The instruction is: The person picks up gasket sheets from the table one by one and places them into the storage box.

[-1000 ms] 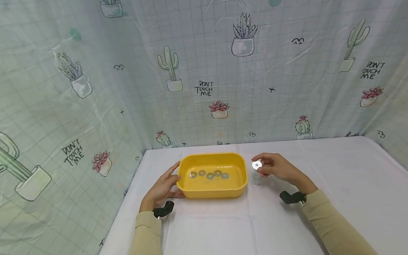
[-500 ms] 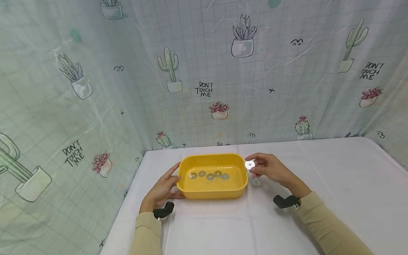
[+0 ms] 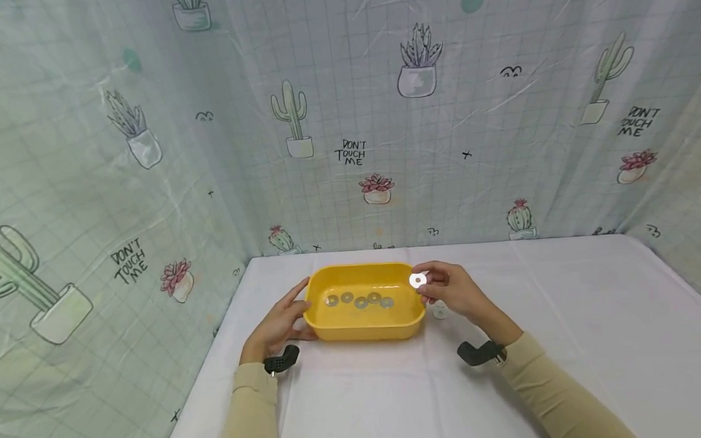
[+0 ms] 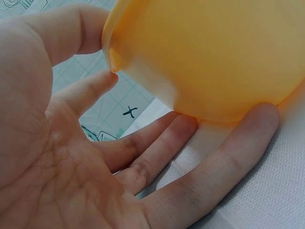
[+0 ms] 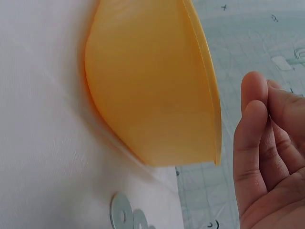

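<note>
A yellow plastic basin [image 3: 364,332] stands on the table, with several flat metal washers [image 3: 362,302] spread over its floor. My left hand [image 3: 277,324] holds the basin's left end, its fingers spread along the outer wall and the thumb at the rim in the left wrist view. Between thumb and fingertips, my right hand [image 3: 453,292] pinches a shiny washer [image 3: 418,280] at the basin's right rim. The right wrist view shows those fingertips just beyond the rim, the pinched washer hidden behind them. More washers [image 5: 121,212] lie on the cloth beside the basin's right end.
A white cloth [image 3: 363,401] covers the table. Behind and at the sides hangs a pale green curtain [image 3: 464,190] printed with cacti. Each wrist wears a black camera mount [image 3: 282,359].
My right hand has moved left with the washer, from beside the basin to its right rim. The left hand and the basin have stayed in place.
</note>
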